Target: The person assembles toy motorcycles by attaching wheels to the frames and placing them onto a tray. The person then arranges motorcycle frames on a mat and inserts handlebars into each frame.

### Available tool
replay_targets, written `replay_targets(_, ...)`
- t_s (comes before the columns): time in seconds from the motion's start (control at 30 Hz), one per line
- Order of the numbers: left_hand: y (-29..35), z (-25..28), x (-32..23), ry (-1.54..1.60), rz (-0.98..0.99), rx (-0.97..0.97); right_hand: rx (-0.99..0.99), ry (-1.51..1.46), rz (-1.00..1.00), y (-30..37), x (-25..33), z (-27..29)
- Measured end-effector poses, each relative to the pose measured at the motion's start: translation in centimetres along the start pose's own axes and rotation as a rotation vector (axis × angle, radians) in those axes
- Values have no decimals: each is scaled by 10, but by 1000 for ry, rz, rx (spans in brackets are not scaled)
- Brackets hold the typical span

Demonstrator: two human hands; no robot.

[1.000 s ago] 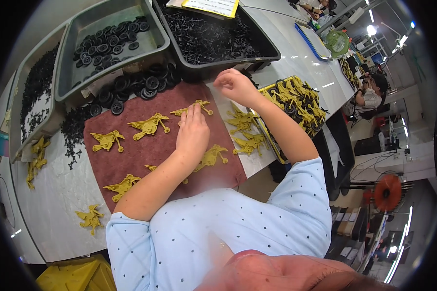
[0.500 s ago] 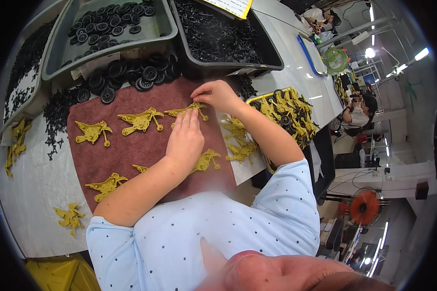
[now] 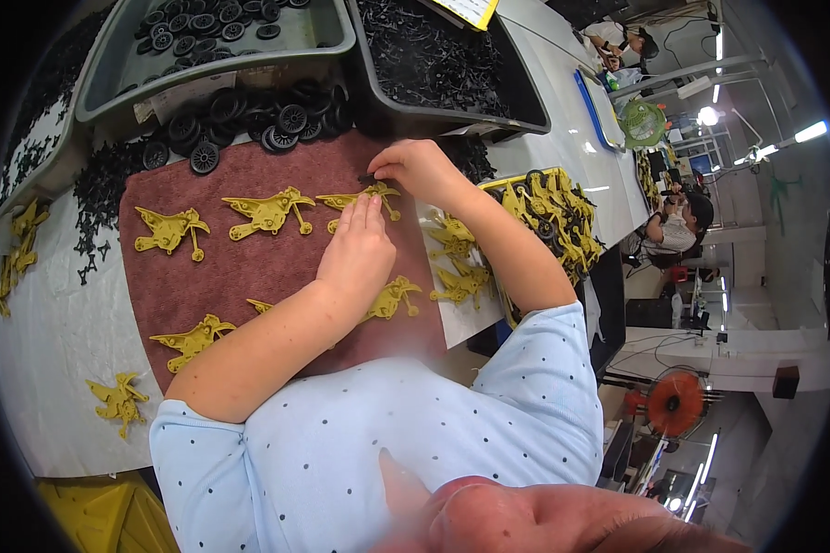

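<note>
On a dark red cloth [image 3: 249,161] lie yellow plastic toy frames in two rows, among them one at the upper left [image 3: 171,230] and one in the upper middle [image 3: 269,214]. My left hand [image 3: 358,258] rests with straight fingers on the upper right yellow frame [image 3: 335,199], pressing it to the cloth; its thumb is hidden. Just above the end of that frame, my right hand [image 3: 422,173] pinches a small black part [image 3: 370,179], mostly covered by the fingertips. My left forearm hides some of the lower row, where a yellow frame [image 3: 394,297] shows beside it.
Behind the cloth stand a grey bin of black wheels [image 3: 214,66] and a black bin of small black parts [image 3: 539,120]. Loose wheels [image 3: 204,158] lie at the cloth's far edge. A yellow tray [image 3: 563,173] of assembled frames sits to the right. Other people work farther off.
The view has shifted slightly. My left hand stays on the same frame, while the right fingertips remain pinched by its end, where a small dark part now shows.
</note>
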State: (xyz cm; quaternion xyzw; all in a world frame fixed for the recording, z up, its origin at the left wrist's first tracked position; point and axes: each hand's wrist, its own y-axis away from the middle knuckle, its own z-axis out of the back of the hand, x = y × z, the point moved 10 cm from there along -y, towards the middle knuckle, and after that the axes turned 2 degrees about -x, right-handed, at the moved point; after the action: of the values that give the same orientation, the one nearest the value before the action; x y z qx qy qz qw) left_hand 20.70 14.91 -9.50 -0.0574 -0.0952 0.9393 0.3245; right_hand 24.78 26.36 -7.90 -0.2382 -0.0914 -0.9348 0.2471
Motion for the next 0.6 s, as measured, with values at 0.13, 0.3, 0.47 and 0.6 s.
replay_targets(0.13, -1, 0, -2, 5, 6, -14, -59, 94, 168, 2, 10, 2)
replay_targets(0.3, 0, 0, -2, 17, 4, -26, -10, 114, 165, 1, 13, -1)
replay_targets(0.47, -1, -1, -2, 8, -4, -25, 72, 87, 93, -2, 5, -9)
replay_targets(0.6, -1, -2, -2, 7, 2, -10, 58, 113, 105, -1, 13, -10)
